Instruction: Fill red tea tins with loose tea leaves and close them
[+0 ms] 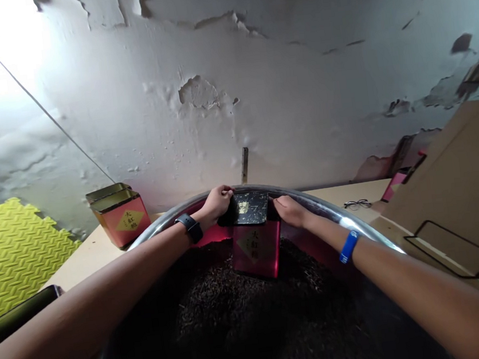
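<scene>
A pink tin with a gold label stands in a large round metal basin, on a heap of dark loose leaves. Over the tin's top lies a black square lid, its surface scratched or speckled. My left hand, with a dark watch on the wrist, grips the lid's left edge with fingers closed. At the right edge of the lid and tin is my right hand, its fingers curled and closed; a blue band is on that wrist. The fingertips are partly hidden, so what exactly they pinch is unclear.
Two open pink tins stand on the table left of the basin. A yellow foam mat lies at the far left. Eyeglasses, a cardboard box and another pink tin are at the right. A peeling wall rises behind.
</scene>
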Demonstrator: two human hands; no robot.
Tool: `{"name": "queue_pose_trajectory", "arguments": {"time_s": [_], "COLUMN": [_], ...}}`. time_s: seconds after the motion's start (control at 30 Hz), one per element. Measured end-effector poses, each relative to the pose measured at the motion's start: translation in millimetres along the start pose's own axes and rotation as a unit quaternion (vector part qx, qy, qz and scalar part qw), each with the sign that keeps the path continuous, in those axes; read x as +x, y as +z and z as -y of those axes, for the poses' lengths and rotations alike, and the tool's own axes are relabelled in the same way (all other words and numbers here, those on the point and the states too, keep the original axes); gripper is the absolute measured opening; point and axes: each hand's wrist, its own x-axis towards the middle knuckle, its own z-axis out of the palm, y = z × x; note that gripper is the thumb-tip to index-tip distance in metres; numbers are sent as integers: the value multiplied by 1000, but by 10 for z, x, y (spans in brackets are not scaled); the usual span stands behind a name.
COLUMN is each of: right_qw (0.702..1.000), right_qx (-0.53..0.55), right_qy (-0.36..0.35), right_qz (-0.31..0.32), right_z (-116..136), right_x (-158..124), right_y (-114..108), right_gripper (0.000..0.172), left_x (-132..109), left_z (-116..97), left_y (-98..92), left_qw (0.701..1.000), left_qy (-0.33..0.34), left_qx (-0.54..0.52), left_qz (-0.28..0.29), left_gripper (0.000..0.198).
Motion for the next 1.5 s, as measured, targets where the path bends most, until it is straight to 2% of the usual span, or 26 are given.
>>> {"name": "queue_pose_trajectory", "arguments": {"time_s": [0.13, 0.33, 0.6, 0.77, 0.93, 1.17, 1.5], "right_qw": [997, 993, 988, 986, 987, 987, 985], "right_qx": [53, 74, 87, 94, 85, 86, 106], "right_qy": [47, 88, 125, 137, 132, 129, 125], "right_qz": [-7, -4, -19, -28, -35, -34, -48], "right_z": [-3, 34, 13, -33, -56, -78, -106], "right_x": [-13, -20, 14, 13, 12, 18, 16], "right_y": [-12, -43, -24, -33, -57, -56, -56], "right_gripper": [54, 59, 53, 51, 48, 49, 49], "left_x": [-33, -60, -42, -108, -158, -100, -23], "left_z": [-9, 40, 115, 105, 124, 199, 168], "left_y": [50, 129, 104, 100, 124, 131, 38], "left_qw": [999, 997, 981, 977, 970, 967, 959], "left_qy": [-5, 20, 184, 154, 146, 167, 203], "left_qx": [-42, -68, 7, 81, 69, 52, 87], "left_qz": [3, 1, 54, 127, 184, 186, 179], "left_gripper": [29, 31, 28, 41, 52, 55, 46]}}
